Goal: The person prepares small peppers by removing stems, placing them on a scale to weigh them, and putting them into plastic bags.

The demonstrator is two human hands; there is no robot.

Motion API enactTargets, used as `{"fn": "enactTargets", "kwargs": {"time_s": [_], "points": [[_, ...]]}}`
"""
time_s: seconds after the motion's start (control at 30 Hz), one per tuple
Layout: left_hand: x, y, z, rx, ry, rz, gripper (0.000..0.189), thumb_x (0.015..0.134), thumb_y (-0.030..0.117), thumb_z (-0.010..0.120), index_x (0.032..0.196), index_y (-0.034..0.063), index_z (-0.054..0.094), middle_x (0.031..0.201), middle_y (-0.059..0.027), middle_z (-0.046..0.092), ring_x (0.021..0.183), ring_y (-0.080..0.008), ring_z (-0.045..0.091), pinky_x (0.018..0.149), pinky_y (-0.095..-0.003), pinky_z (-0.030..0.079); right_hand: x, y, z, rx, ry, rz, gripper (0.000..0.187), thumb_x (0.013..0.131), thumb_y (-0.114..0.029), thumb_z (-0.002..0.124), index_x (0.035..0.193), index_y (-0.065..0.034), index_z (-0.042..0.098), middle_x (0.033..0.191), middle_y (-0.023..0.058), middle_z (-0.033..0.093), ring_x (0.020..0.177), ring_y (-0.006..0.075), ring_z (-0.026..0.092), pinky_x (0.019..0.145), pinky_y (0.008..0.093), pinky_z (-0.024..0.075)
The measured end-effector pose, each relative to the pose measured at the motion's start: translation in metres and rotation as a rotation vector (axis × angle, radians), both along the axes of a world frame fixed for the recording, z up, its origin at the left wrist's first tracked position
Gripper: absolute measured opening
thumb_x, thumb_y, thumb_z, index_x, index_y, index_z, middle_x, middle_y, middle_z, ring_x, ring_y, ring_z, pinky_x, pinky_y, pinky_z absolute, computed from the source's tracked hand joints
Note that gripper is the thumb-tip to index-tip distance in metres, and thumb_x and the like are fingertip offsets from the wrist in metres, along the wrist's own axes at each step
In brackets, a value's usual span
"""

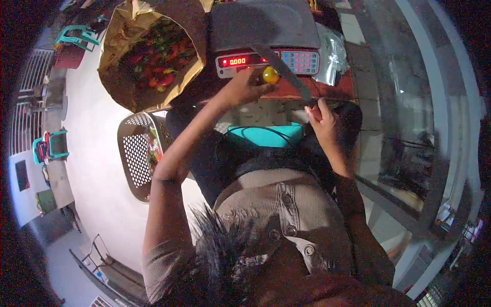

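My left hand [249, 86] is in front of the scale's display, its fingers around a small, shiny, round yellow thing [270, 75]; whether this is a fruit or something else is unclear. From my right hand [323, 119], a long, flat, dark grey strip [285, 73] slants up and left across the front of the digital scale [264, 23]. My right fingers close on its lower end. What the strip is made of cannot be told. The scale has lit red digits and a keypad. To its left, an open brown paper bag [184, 86] holds red and green chili peppers.
Clear plastic bags [332, 57] lie right of the scale on the reddish table [337, 88]. A perforated plastic basket [134, 165] with wrapped produce stands at my left. A turquoise plastic thing [266, 134] is between my legs. Turquoise chairs [57, 145] are farther left.
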State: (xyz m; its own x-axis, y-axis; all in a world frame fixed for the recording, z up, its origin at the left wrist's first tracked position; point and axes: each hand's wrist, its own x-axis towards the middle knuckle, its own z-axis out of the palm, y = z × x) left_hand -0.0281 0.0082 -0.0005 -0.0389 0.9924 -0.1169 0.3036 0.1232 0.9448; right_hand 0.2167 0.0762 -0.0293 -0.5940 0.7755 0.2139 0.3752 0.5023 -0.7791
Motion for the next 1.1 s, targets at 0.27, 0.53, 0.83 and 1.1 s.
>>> {"fn": "enactTargets", "kwargs": {"time_s": [0.27,0.53,0.83,1.1], "points": [[0.035,-0.018,0.031,-0.083,0.661,0.230,0.042,0.075,0.027,0.064,0.108,0.0051,0.050,0.074,-0.0160,0.061,0.072,-0.0320,0.061,0.060,-0.0401,0.047,0.003,-0.023,0.018,-0.022,-0.009,0.049,0.016,0.079,-0.008,0.062,0.083,0.0001,0.050,0.070,0.0069,0.057,0.066,0.0138,0.059,0.059,0.0276,0.0479],[0.054,-0.031,0.026,0.109,0.568,0.337,0.037,0.073,0.026,0.064,0.101,0.0061,0.051,0.081,-0.0190,0.060,0.075,-0.0361,0.058,0.062,-0.0437,0.045,0.005,-0.022,0.012,-0.053,-0.029,0.093,0.018,0.081,-0.013,0.059,0.076,0.0007,0.049,0.078,0.0125,0.063,0.072,0.0178,0.063,0.060,0.0305,0.0489],[0.062,-0.034,-0.004,0.126,0.377,0.308,0.039,0.076,0.036,0.063,0.098,0.0042,0.054,0.063,-0.0184,0.054,0.058,-0.0333,0.055,0.054,-0.0377,0.041,0.022,-0.028,-0.015,-0.276,-0.041,0.040,0.017,0.082,-0.011,0.059,0.094,0.0012,0.055,0.079,0.0068,0.060,0.074,0.0127,0.058,0.067,0.0270,0.0462],[0.052,-0.028,-0.002,0.267,0.348,0.148,0.040,0.079,0.036,0.061,0.097,0.0010,0.054,0.061,-0.0179,0.051,0.052,-0.0299,0.049,0.051,-0.0372,0.038,0.017,-0.020,-0.008,-0.139,0.047,0.046,0.019,0.081,-0.016,0.061,0.087,0.0013,0.056,0.071,0.0070,0.058,0.066,0.0136,0.057,0.062,0.0263,0.0449]]}}
